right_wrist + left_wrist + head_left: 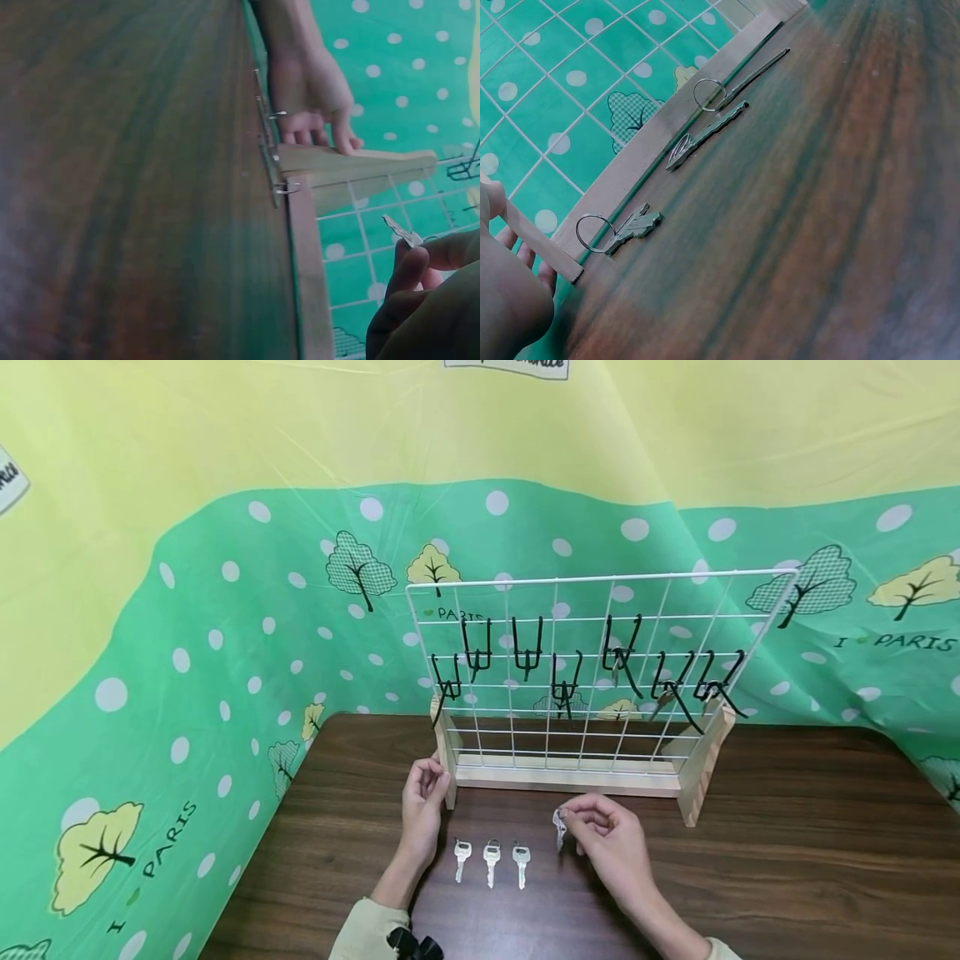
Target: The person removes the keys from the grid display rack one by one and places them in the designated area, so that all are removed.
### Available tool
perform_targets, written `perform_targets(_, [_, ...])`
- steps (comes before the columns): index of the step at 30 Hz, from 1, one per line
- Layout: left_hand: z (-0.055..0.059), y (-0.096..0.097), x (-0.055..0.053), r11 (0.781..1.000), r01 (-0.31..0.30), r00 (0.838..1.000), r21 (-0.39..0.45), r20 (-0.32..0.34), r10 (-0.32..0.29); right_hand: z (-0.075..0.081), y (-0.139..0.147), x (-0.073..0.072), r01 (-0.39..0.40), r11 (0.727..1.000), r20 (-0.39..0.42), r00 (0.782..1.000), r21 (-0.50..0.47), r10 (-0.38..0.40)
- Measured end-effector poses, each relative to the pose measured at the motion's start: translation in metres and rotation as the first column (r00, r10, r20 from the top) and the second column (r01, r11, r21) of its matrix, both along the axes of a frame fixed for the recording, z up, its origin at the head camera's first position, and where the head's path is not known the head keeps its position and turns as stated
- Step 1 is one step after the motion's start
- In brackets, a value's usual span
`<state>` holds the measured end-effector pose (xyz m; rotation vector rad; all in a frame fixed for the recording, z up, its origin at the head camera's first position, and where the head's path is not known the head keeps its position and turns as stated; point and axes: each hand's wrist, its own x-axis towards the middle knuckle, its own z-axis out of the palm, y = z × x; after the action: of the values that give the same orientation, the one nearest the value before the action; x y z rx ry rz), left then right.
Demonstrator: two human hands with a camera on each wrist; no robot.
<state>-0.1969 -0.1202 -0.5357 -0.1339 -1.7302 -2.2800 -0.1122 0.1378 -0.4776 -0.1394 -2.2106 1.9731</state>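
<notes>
Right hand: right hand (609,839) is pinching one key (560,835) near its head end, grip closing tight between thumb and finger
Held key: is hanging clear of the desk (810,852), blade pointing down in head view, right of the row
Key row: three loose keys (491,856) are lying side by side on the desk in front of the rack
Left hand: left hand (422,802) is gripping the left wooden support (444,735), fingers curling behind
Hooks: black hooks (527,653) are sitting on the wire grid (555,579); right-hand ones seem to be carrying keys, left ones looking bare
Step, judged: probably bringing the held key toward a bare hook
Doing it well: keeping thumb off the ring opening, turning it to be facing the prong tip, approaching from in front
Left-hand job: bracing steadily, not pulling, so the grid isn't rocking
Watch: blade catching neighbouring prongs; ring twisting flat under the fingertips
Release, advised: only once the ring is fully resting on the prong
</notes>
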Motion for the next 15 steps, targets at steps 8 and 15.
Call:
perform_targets(8, [-0.001, 0.0, -0.001, 1.0, 0.003, 1.0, 0.008, 0.008, -0.003, -0.009, -0.001, -0.002, -0.034, 0.999, 0.072, 0.997, 0.005, 0.033])
perform_targets(15, [0.0, 0.0, -0.001, 1.0, 0.0, 1.0, 0.007, 0.016, 0.0, -0.017, -0.001, -0.003, -0.059, 0.998, 0.16, 0.985, 0.007, 0.057])
